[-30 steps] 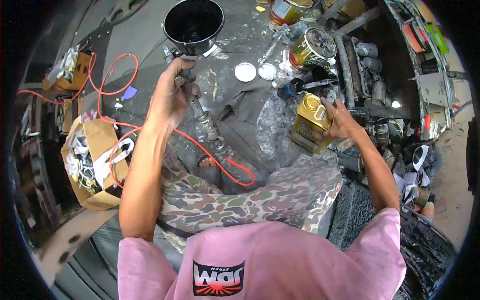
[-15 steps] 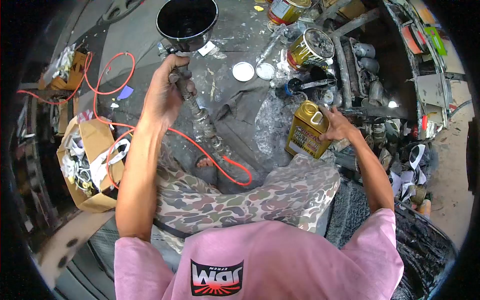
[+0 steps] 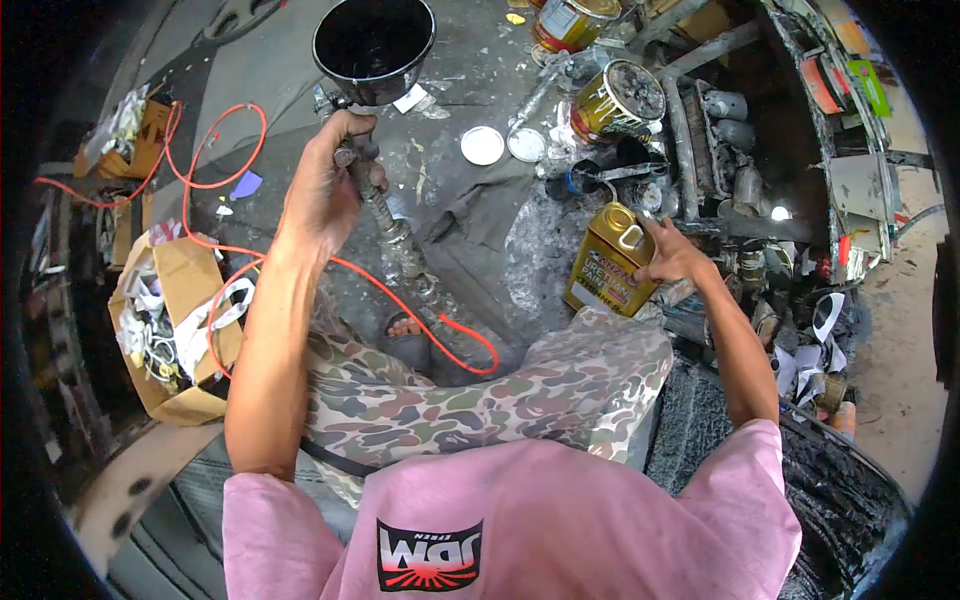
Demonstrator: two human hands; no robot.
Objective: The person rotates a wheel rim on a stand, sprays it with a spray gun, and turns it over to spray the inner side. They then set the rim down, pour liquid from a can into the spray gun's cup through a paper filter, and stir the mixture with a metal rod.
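Note:
My left hand (image 3: pixel 335 185) is wrapped round the grip of a paint spray gun, whose large black cup (image 3: pixel 375 60) points open side up, dark inside. My right hand (image 3: pixel 672 252) clasps the upper side of a gold thinner can (image 3: pixel 608 260) with a wire handle on top. The can leans away from me, over the floor by my knee. From its spout a thin pale stream runs towards a dark container with a blue part (image 3: pixel 580 180). The level inside that container cannot be seen.
A red air hose (image 3: pixel 400 295) loops across the floor and near my foot. Paint-smeared cans (image 3: pixel 618 100) and two white lids (image 3: pixel 482 146) lie ahead. At left sits a cardboard box (image 3: pixel 190 290) of scraps; at right, a cluttered metal rack (image 3: pixel 690 150).
A pale stream at the can's spout shows more plainly now. The can tilts slightly more, with my right hand still on it. My left hand keeps the spray gun in place.

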